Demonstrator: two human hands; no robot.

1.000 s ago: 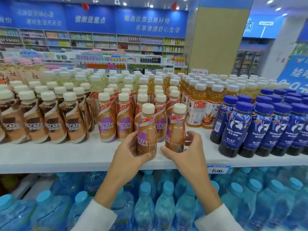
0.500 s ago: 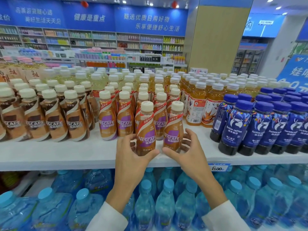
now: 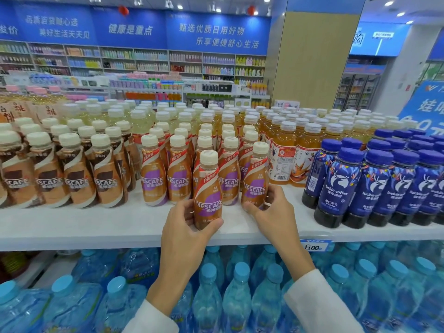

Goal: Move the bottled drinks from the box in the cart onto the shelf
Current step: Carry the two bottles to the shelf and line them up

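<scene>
- On the shelf [image 3: 96, 222], far left, brown-label bottles [image 3: 74, 179] stand in tight rows; nothing needs doing there.
- Next along, purple-label rows [image 3: 153, 181] face their labels forward; that is the line to match.
- Centre: left hand [image 3: 185, 229] curls fingers and thumb round the foot of the left bottle [image 3: 207, 186]. The bottle is upright near the shelf's front edge, ahead of its row. Best, I judge, to slide it straight back until it meets the bottle behind.
- Just right: right hand [image 3: 276, 212] grasps the right bottle [image 3: 254, 171] low down. It is upright, about level with the front row. Push low and gently, so neighbours behind do not topple.
- Further right: tea bottles [image 3: 283, 162], then blue bottles [image 3: 343, 188]; keep the right wrist off them.
- Cart and box are out of view.
</scene>
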